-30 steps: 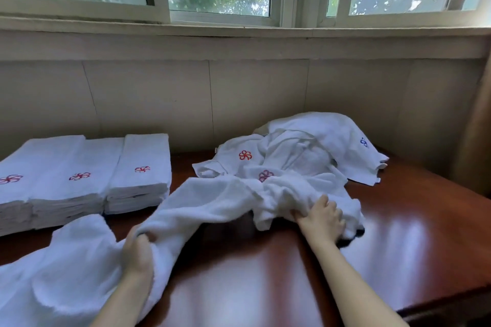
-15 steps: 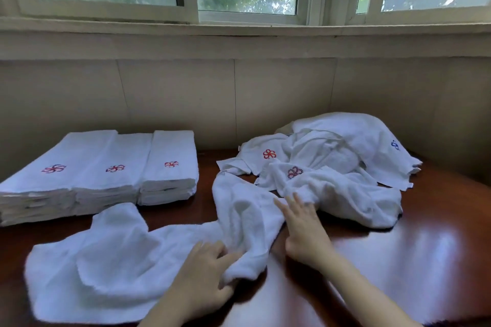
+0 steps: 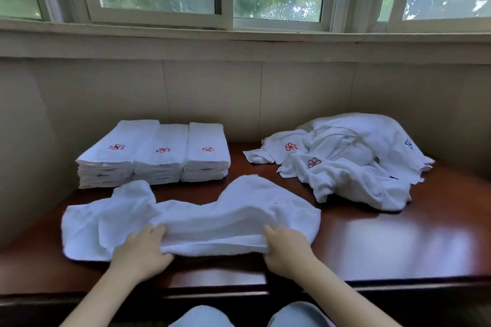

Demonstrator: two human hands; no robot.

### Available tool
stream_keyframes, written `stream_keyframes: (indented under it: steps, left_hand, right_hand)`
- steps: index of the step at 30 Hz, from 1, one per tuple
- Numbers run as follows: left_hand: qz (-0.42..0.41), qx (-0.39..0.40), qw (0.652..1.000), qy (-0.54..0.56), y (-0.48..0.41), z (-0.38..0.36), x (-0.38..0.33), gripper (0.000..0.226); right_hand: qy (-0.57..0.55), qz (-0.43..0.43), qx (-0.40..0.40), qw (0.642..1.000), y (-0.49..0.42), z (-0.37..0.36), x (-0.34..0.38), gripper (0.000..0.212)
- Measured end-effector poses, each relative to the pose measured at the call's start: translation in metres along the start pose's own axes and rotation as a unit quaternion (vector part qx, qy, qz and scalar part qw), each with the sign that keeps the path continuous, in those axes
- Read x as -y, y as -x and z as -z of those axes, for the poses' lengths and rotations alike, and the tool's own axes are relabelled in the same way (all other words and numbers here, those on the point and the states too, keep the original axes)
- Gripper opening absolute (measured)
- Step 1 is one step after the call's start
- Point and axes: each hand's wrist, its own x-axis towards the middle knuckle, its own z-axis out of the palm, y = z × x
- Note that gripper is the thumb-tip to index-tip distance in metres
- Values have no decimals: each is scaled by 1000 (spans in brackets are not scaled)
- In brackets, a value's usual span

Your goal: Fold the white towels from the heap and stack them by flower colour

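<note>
Three stacks of folded towels [image 3: 156, 156] stand side by side at the far left of the table [image 3: 398, 241], each topped by a red flower, so much of the sorting looks done. A heap [image 3: 353, 162] of unfolded towels lies at the far right, showing red, dark and blue flowers. One towel [image 3: 191, 218] lies rumpled at the near edge; the left hand [image 3: 142, 251] and right hand [image 3: 285, 248] each grip its near hem with curled fingers. It is not yet folded.
</note>
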Motion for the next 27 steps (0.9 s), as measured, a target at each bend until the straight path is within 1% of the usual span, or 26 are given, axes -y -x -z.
stream_keyframes:
  steps: [1,3,5,7,8,9,10,11,12,13,14,15,17,18,20,22,23,24,26,27]
  left_hand:
    - [19,3,1000,4,1,1,2,59]
    - [54,9,998,9,3,4,0,62]
    - [79,6,997,-4,7,6,-7,60]
    - [87,-6,995,-47,14,7,-15,52]
    - [68,-54,994,-62,18,5,-18,47]
    - [11,-129,989,-66,21,0,-19,38]
    - [-59,-197,977,-62,24,-6,-20,26]
    - [-132,-252,957,-56,26,-9,-19,18]
    - [-190,-294,936,-43,26,-12,-19,20]
    - [-237,-306,922,-22,24,-16,-19,26]
    - [-269,-302,914,-9,22,-16,-19,29]
    - [-283,-281,917,1,21,-14,-18,28]
    - [-267,-230,936,15,17,-12,-18,21]
    - [-247,-215,945,16,13,-15,-18,27]
    - [-169,-168,971,10,5,-21,-20,32]
    - [-98,-91,991,-23,-5,-28,-20,44]
    - [-75,-67,994,-42,-10,-29,-20,51]
    - [-51,-41,996,-56,-15,-28,-20,60]
    - [19,23,999,-27,-29,-22,-17,72]
    - [61,40,997,6,-37,-18,-11,73]
  right_hand:
    - [-3,-4,15,1000,3,1,2,16]
    - [-1,-8,33,999,8,-1,3,29]
    - [-15,-21,50,998,11,1,-1,38]
    - [-48,-49,52,996,13,1,-10,44]
    - [-65,-65,48,995,15,0,-16,49]
    - [-75,-82,42,993,16,-2,-21,51]
    - [-71,-97,32,992,17,-4,-25,50]
    - [-52,-107,19,993,16,-5,-29,45]
    - [-31,-109,3,993,14,-6,-32,37]
    - [-23,-107,-13,994,11,-6,-35,30]
    - [-33,-105,-21,994,8,-5,-37,24]
    - [-63,-106,-20,992,6,-4,-39,23]
    - [-130,-115,5,985,3,-3,-42,27]
    - [-138,-113,17,984,2,-3,-44,29]
    - [-111,-105,33,988,-2,-6,-44,29]
    - [-78,-102,32,991,-6,-12,-43,30]
    - [-68,-106,32,992,-8,-15,-43,35]
    - [-60,-114,36,991,-10,-18,-44,45]
    - [-57,-137,57,987,-16,-23,-48,65]
    - [-53,-150,78,984,-21,-25,-51,72]
